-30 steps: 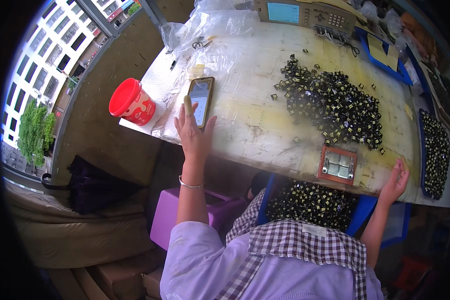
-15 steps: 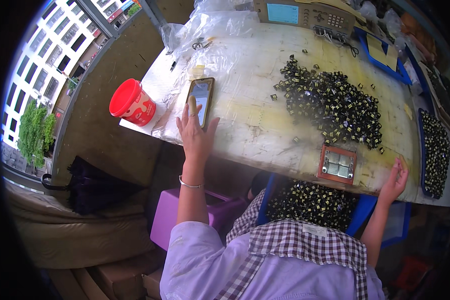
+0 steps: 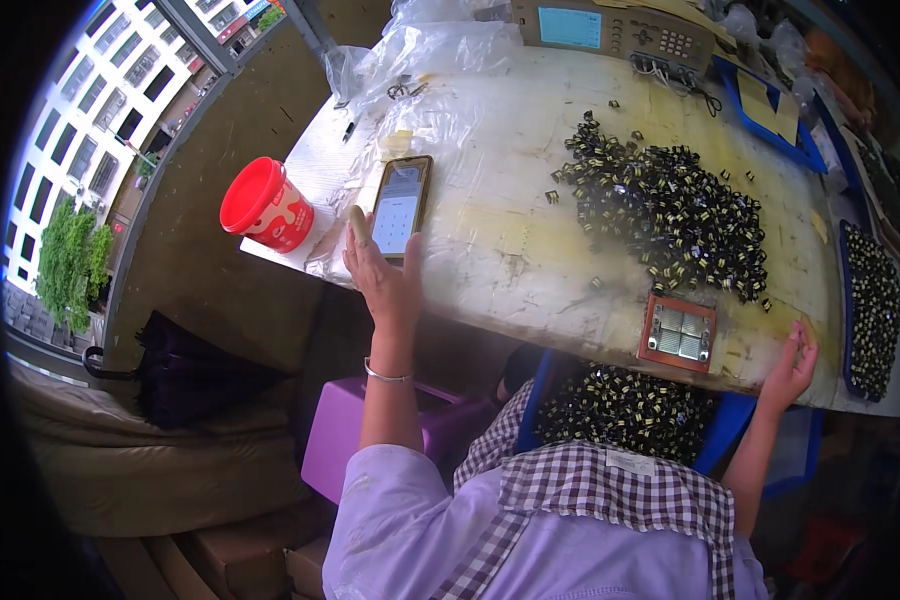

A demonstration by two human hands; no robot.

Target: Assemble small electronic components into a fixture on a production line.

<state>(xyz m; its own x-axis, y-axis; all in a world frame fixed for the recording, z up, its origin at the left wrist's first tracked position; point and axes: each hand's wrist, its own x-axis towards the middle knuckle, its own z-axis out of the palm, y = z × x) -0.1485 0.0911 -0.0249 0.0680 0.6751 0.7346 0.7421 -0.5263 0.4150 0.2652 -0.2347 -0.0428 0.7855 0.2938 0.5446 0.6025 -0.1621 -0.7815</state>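
Note:
My left hand (image 3: 383,280) is at the table's near edge, just below a phone (image 3: 401,210) lying face up with its screen lit. Its fingers are stretched out and hold nothing; a tan cover sits on one fingertip. A bracelet circles that wrist. My right hand (image 3: 792,365) rests at the near right edge, fingers loosely extended with nothing seen in them. To its left lies a small reddish-brown frame (image 3: 651,345) with metal blocks in it. Beyond the frame spreads a heap of small black-and-yellow parts (image 3: 670,210).
A red lidded bucket (image 3: 270,210) stands at the table's left corner. At the back is a grey instrument (image 3: 620,35) with a screen. Clear plastic sheeting (image 3: 440,50) lies far left. Blue trays of parts sit at the right (image 3: 873,310) and below the edge (image 3: 625,410).
My left hand has drawn back from the phone, toward me. The phone's screen now shows a keypad-like layout. My right hand has hardly moved.

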